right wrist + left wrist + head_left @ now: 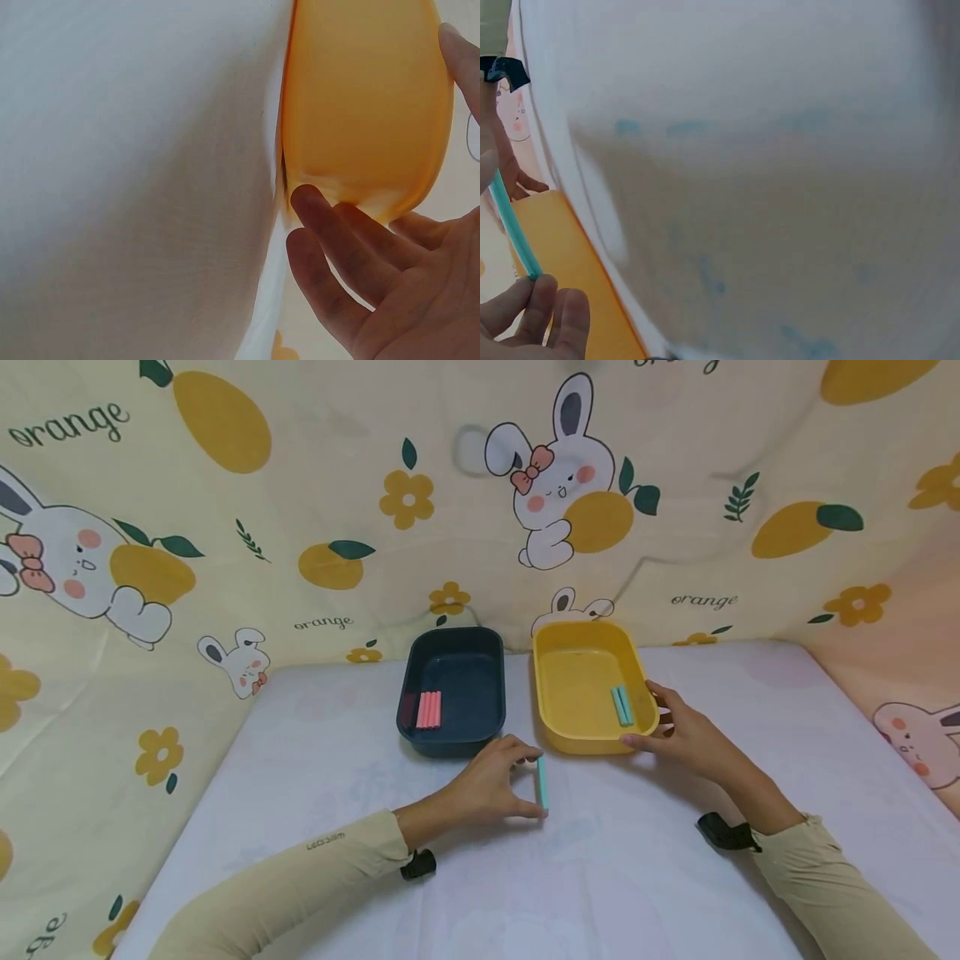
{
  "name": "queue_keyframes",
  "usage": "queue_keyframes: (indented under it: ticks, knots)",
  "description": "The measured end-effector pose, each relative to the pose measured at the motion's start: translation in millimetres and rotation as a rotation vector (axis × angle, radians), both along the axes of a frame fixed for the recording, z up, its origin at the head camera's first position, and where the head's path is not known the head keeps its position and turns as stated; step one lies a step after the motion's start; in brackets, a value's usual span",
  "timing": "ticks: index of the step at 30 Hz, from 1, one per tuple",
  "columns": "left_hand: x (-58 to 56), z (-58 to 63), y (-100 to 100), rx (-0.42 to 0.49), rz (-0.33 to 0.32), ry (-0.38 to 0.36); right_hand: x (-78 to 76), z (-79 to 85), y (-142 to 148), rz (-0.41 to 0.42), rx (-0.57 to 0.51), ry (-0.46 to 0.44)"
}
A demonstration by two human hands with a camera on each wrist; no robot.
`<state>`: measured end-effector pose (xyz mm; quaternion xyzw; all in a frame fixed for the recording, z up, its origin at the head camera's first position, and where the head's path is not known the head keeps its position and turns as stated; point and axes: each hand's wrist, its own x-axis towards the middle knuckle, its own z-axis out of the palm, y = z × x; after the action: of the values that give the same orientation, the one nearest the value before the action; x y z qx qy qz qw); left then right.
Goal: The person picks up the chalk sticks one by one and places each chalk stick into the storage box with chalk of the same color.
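My left hand (pixel 491 781) pinches a teal chalk stick (pixel 542 783) by its two ends, thumb at the near end and a fingertip at the far end. The stick is above the white cloth, in front of the gap between two containers. My right hand (pixel 686 739) holds the near right corner of the yellow container (pixel 588 745), thumb at its front and fingers along its side. Two teal chalk sticks (pixel 622 706) lie side by side in that container. Left of it stands a dark blue container (pixel 450 747) with several pink chalk sticks (pixel 429 710) in a row.
A white cloth (pixel 480 893) covers the table. Behind it hangs a cream curtain (pixel 420 410) printed with rabbits and oranges. Dark bands (pixel 727 832) sit at both wrists, by the beige sleeves.
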<state>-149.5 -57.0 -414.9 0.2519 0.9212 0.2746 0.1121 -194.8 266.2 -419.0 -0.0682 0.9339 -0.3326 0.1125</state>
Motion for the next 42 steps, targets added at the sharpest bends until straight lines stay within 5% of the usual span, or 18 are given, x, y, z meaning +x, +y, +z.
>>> queue_keyframes:
  ticks: [11,20,42]
  knots:
    - [-5.4,24.0,-8,0.152,0.001,-0.026,0.0,0.4,-1,-0.004,0.002,-0.001]
    - [-9.8,29.7,-11,0.270,0.008,-0.050,0.1,0.1,-2,-0.007,0.012,-0.008]
    - [-48.4,28.2,-3,0.274,0.075,-0.040,-0.7,-0.4,-1,-0.002,-0.001,-0.004]
